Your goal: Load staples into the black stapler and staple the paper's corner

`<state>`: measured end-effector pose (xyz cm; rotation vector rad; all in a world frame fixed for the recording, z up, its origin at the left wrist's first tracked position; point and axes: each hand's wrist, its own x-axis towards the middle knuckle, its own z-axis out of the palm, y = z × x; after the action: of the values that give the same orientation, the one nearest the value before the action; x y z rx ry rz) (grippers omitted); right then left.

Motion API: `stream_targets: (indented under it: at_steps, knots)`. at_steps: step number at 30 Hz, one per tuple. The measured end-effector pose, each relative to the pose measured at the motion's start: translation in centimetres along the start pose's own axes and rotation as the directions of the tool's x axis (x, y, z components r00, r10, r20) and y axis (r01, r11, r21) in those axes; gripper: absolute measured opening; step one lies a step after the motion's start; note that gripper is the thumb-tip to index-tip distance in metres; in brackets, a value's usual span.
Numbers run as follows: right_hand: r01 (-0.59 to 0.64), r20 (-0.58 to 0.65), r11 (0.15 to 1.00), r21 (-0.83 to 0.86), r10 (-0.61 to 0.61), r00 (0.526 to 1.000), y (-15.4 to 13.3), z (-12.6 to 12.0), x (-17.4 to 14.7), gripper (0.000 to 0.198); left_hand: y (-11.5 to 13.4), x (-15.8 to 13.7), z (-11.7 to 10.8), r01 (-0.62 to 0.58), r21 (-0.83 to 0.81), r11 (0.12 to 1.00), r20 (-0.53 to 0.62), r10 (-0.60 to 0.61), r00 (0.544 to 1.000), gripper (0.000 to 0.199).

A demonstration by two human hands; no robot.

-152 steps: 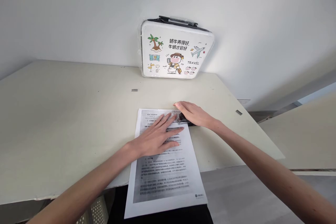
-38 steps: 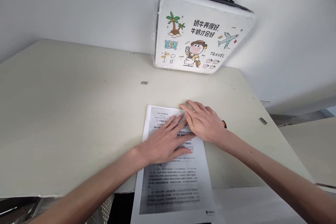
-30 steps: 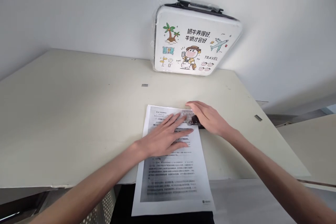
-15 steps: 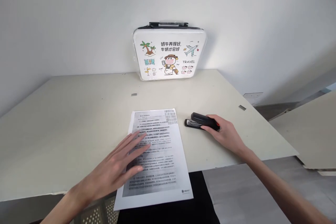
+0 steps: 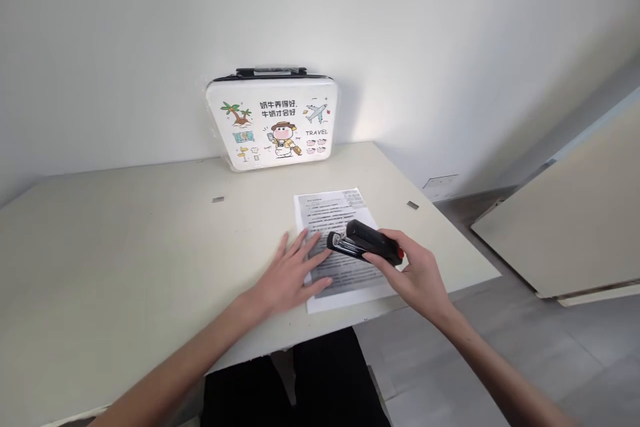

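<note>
Printed paper (image 5: 345,273) lies on the table near its front edge, with small barcode-like blocks at its upper right corner. My left hand (image 5: 295,273) rests flat with spread fingers over the paper's left side. In my right hand (image 5: 417,273) is a black stapler (image 5: 370,240) with a red spot at its back end. It is held above the paper, jaws apart and front end pointing left toward my left fingertips. The stapler covers part of the printed text. Whether the paper is one sheet or several I cannot tell.
A white cartoon-printed case (image 5: 275,123) with a black handle stands against the wall at the table's back. Small grey metal plates (image 5: 218,199) are set in the tabletop (image 5: 125,260). A pale panel (image 5: 565,213) stands to the right, beyond the table's edge.
The paper has shifted right and fully onto the table, my left hand with it. My right hand has lifted the stapler off the table and over the paper. The view has turned right.
</note>
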<state>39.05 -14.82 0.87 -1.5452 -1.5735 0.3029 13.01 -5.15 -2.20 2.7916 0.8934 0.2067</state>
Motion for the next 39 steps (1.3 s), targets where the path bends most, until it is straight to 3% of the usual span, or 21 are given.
stream_targets:
  at_steps: [4, 8, 10, 13, 17, 20, 23, 25, 28, 33, 39]
  knots:
    - [-0.048, -0.074, 0.999, -0.018, 0.047, 0.996, -0.5, -0.1, 1.0, 0.033, 2.4, 6.9, 2.0, -0.028, -0.085, 0.996, -0.067, 0.022, 0.998, 0.061]
    - [-0.086, -0.115, 0.996, 0.004, 0.086, 0.99, -0.3, 0.4, 2.2, 0.036, 3.0, 8.9, 2.6, -0.081, -0.152, 0.985, -0.167, 0.055, 0.984, 0.053]
    - [-0.102, -0.111, 0.995, 0.009, 0.102, 0.989, -0.1, 1.1, 3.0, 0.037, 1.5, 8.0, 2.2, -0.115, -0.195, 0.974, -0.174, 0.081, 0.981, 0.052]
    - [-0.104, -0.063, 0.994, 0.036, 0.106, 0.992, 0.3, 2.9, 4.5, 0.039, -2.7, 4.7, 0.9, -0.1, -0.303, 0.948, -0.189, 0.043, 0.981, 0.058]
    - [-0.043, 0.08, 0.993, 0.109, 0.034, 0.996, 0.3, 7.4, 7.2, 0.037, -9.2, -1.1, -1.9, 0.085, -0.505, 0.859, -0.233, -0.23, 0.945, 0.051]
    - [0.019, 0.235, 0.99, 0.143, -0.053, 0.971, -0.7, 11.6, 9.5, 0.031, -12.2, -4.2, -3.6, 0.222, -0.671, 0.707, -0.229, -0.483, 0.845, 0.047]
    - [0.062, 0.325, 0.979, 0.193, -0.123, 0.938, -1.7, 15.2, 11.1, 0.029, -13.0, -5.3, -4.1, 0.186, -0.815, 0.549, -0.249, -0.621, 0.743, 0.045]
    - [0.076, 0.345, 0.969, 0.234, -0.156, 0.925, -2.0, 16.7, 11.4, 0.03, -12.8, -5.3, -4.0, 0.152, -0.85, 0.505, -0.253, -0.643, 0.723, 0.043]
    - [0.052, 0.365, 0.955, 0.293, -0.162, 0.917, -1.7, 17.4, 11.2, 0.033, -12.5, -5.0, -3.7, 0.161, -0.85, 0.502, -0.247, -0.648, 0.72, 0.039]
    - [-0.088, 0.313, 0.931, 0.354, -0.029, 0.949, -0.7, 17.3, 10.7, 0.043, -12.4, -4.7, -3.2, 0.181, -0.861, 0.476, -0.243, -0.696, 0.676, 0.033]
    - [-0.05, 0.258, 0.937, 0.345, -0.043, 0.965, -0.6, 18.2, 10.6, 0.041, -12.1, -4.6, -3.4, 0.21, -0.857, 0.471, -0.292, -0.778, 0.556, 0.031]
